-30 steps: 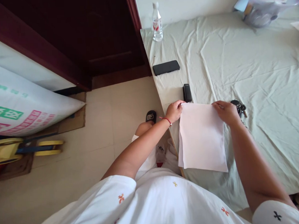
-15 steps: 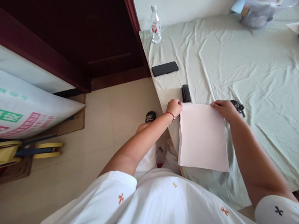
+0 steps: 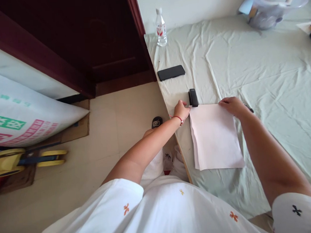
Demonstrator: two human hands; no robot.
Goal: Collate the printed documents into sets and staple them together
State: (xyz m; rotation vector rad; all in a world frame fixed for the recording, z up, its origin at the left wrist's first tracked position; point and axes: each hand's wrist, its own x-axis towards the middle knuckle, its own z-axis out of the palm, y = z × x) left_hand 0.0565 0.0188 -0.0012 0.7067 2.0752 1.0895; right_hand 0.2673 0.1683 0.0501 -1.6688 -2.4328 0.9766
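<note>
A stack of white paper sheets (image 3: 216, 137) lies on the cloth-covered table, its left edges slightly uneven. My left hand (image 3: 181, 110) pinches the stack's top left corner between thumb and fingers. At the top right corner, my right hand (image 3: 232, 105) grips the edge of the paper. A black stapler (image 3: 193, 97) stands at the top left of the stack, its near end meeting the paper's edge, close to my left fingers. Some keys (image 3: 249, 107) show only in part behind my right hand.
A black phone (image 3: 171, 72) lies beyond the stapler. Near the wall stands a clear water bottle (image 3: 161, 28). A plastic bag (image 3: 266, 11) of things sits at the back right. The table's left edge (image 3: 167, 103) runs close to my left hand; a large sack (image 3: 32, 112) is on the floor.
The paper stack has shifted slightly right and away from me, so its upper edge now reaches the stapler. My right hand moved with it and covers more of the keys.
</note>
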